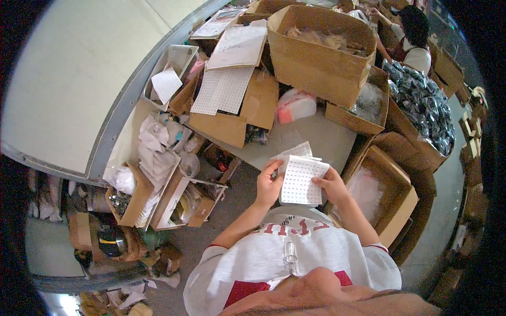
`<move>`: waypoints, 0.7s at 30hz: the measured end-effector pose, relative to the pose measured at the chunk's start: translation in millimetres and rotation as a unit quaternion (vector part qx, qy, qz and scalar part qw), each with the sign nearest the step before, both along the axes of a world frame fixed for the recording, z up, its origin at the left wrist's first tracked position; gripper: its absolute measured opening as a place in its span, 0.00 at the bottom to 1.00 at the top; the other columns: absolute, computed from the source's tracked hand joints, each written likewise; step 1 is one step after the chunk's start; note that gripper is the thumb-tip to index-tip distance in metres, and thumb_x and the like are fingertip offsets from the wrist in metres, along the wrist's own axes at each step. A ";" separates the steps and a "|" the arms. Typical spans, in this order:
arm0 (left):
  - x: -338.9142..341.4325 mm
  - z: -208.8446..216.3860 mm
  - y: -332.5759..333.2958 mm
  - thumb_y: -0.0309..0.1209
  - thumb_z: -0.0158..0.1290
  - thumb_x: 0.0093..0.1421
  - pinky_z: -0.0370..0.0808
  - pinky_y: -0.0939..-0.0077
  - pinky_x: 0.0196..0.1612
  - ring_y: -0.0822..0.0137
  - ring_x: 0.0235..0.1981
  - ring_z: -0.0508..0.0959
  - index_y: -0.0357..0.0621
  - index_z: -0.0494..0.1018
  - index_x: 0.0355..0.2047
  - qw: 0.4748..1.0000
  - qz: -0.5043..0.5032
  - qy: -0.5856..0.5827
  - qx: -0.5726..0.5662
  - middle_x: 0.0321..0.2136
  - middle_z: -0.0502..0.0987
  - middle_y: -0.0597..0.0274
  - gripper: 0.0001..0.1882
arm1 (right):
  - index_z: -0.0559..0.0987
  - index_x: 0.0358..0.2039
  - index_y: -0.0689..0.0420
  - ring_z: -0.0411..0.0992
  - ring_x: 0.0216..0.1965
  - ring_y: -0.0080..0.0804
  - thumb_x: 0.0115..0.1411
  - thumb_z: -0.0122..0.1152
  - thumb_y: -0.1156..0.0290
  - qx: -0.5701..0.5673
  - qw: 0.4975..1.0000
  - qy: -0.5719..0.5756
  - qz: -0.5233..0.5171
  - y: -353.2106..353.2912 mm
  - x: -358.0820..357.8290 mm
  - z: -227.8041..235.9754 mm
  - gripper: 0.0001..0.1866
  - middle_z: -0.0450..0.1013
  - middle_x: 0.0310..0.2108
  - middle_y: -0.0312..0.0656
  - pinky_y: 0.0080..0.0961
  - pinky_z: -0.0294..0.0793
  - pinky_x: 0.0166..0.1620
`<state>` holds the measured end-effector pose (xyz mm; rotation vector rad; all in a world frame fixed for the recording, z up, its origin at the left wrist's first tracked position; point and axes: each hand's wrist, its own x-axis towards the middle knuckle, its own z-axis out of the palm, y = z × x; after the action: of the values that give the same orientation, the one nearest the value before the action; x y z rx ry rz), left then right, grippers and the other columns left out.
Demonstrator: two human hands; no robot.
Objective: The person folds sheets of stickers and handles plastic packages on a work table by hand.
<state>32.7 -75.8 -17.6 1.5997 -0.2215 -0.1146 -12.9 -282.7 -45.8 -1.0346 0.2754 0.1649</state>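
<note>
Between my two hands, close to my chest, is a small stack of white label sheets [303, 181] printed with rows of tiny dark marks. My left hand [269, 183] pinches the sheets along their left edge. On the other side, my right hand [334, 184] grips the right edge with the thumb on top. Some sheets at the back stick out past the front one. Beyond them lies the grey tabletop [327, 137], with a clear plastic bag of pink and white things [296, 105] on it.
A large open carton [321, 58] stands at the back. Similar printed sheets [224, 89] hang over another carton at left. An open box with clear bags [366, 192] sits at my right, near a carton of dark wrapped items [421, 108]. Another person [414, 37] works at the far right.
</note>
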 end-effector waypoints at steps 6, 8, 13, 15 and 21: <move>21.0 -15.2 -7.2 0.18 0.51 0.52 0.70 0.75 0.47 0.67 0.48 0.69 0.38 0.69 0.45 0.997 -0.023 -0.062 0.034 0.53 0.59 0.59 0.18 | 0.70 0.45 0.60 0.71 0.40 0.30 0.53 0.58 0.82 -0.147 0.971 0.004 -0.188 -44.1 -5.5 -15.2 0.17 0.74 0.39 0.40 0.26 0.72 0.43; 41.1 -29.2 -2.3 0.20 0.56 0.48 0.70 0.74 0.47 0.63 0.50 0.66 0.40 0.70 0.44 0.997 -0.041 -0.034 0.055 0.49 0.63 0.56 0.20 | 0.70 0.45 0.60 0.70 0.41 0.29 0.53 0.58 0.82 -0.167 0.952 -0.023 -0.256 -74.4 -1.8 -4.2 0.18 0.72 0.41 0.39 0.25 0.70 0.45; 96.8 -47.1 -11.2 0.27 0.59 0.46 0.65 0.62 0.52 0.50 0.51 0.65 0.38 0.71 0.42 0.935 -0.071 -0.219 0.271 0.48 0.66 0.50 0.20 | 0.65 0.50 0.63 0.67 0.45 0.31 0.54 0.55 0.80 -0.273 0.864 -0.086 -0.415 -181.7 27.0 7.6 0.21 0.68 0.45 0.43 0.28 0.66 0.50; 122.5 -64.0 -18.8 0.31 0.59 0.47 0.62 0.58 0.54 0.47 0.53 0.63 0.38 0.71 0.44 0.908 -0.027 -0.250 0.334 0.51 0.64 0.46 0.23 | 0.62 0.53 0.64 0.67 0.46 0.35 0.53 0.56 0.79 -0.372 0.816 -0.052 -0.439 -210.6 47.7 15.9 0.26 0.68 0.44 0.45 0.30 0.65 0.50; 167.1 -107.7 -64.0 0.35 0.60 0.46 0.60 0.62 0.58 0.49 0.57 0.62 0.41 0.62 0.56 0.882 -0.010 -0.239 0.406 0.53 0.65 0.43 0.36 | 0.58 0.56 0.62 0.66 0.49 0.56 0.49 0.59 0.72 -0.534 0.721 0.033 -0.440 -246.0 107.7 15.1 0.34 0.66 0.48 0.57 0.40 0.65 0.51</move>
<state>199.8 -139.8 -125.3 2.4566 -0.6349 0.2093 94.7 -528.7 -30.7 -1.9163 0.9710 -0.9535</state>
